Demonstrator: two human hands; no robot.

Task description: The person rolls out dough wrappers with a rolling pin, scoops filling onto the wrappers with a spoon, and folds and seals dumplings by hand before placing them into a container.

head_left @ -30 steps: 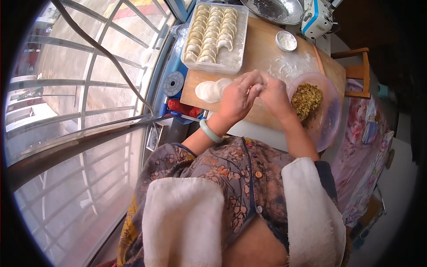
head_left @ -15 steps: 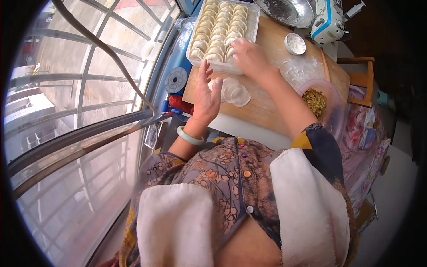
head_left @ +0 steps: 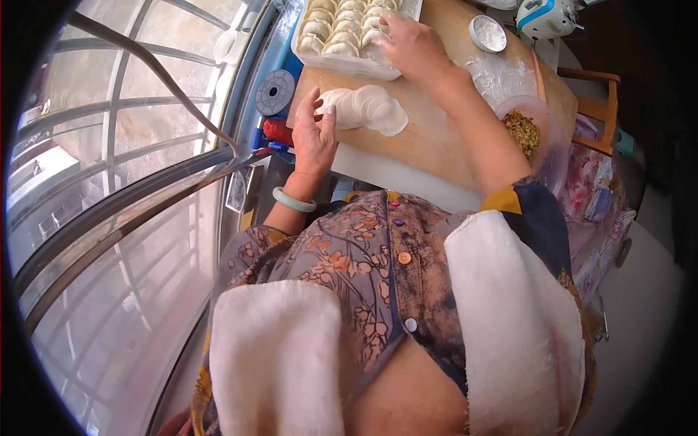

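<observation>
My left hand [head_left: 315, 142] is raised with its fingers apart, at the left end of a fanned row of round dough wrappers [head_left: 382, 110]. It holds nothing that I can see. At the right side of a white plastic tray [head_left: 342, 65], my right hand [head_left: 420, 49] has thumb and forefinger spread beside the front dumpling [head_left: 373, 36] of the right-hand row. Whether the fingertips touch it is hard to tell. Several rows of folded dumplings [head_left: 340, 49] fill the tray.
The wooden board [head_left: 429, 156] bears a floury patch [head_left: 496, 78], a small bowl of flour [head_left: 488, 34] and a rolling pin [head_left: 539, 75]. A pink bowl of chopped filling [head_left: 522, 136] stands right. A window [head_left: 145, 145] and a grey spool [head_left: 275, 92] lie left.
The view has shifted, so the tray sits higher in it. My left hand has lowered to beside the wrappers. My right hand's fingers have drawn apart from the front dumpling.
</observation>
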